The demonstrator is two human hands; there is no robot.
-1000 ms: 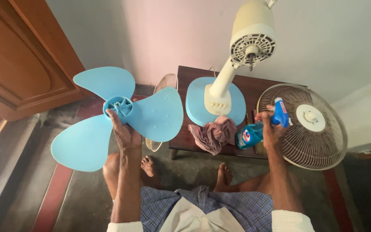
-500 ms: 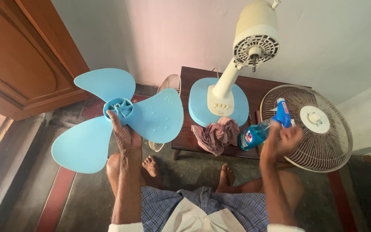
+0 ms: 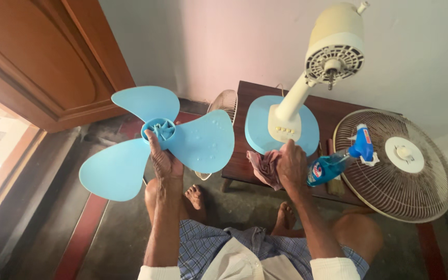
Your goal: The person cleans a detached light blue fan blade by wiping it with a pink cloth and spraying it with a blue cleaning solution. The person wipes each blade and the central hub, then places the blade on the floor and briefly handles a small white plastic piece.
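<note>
My left hand (image 3: 165,161) grips a light blue three-bladed fan blade (image 3: 198,142) by its hub and holds it up over the floor. Water drops dot one blade. My right hand (image 3: 292,165) rests on a brownish cloth (image 3: 264,165) at the front edge of a small dark wooden table (image 3: 333,111), its fingers closing over the cloth. A blue spray bottle (image 3: 340,161) leans on the table just right of that hand, untouched. A cream fan body with a blue base (image 3: 286,122) stands on the table, its motor head (image 3: 334,49) bare.
A round wire fan guard (image 3: 397,168) leans on the table's right side; another guard (image 3: 223,106) stands behind the blade on the left. A brown wooden door (image 3: 42,57) is at far left. My bare feet (image 3: 195,197) rest on the dark floor below.
My right hand let go of the spray bottle, left it leaning on the table, and moved left onto the cloth. The left hand still holds the blade.
</note>
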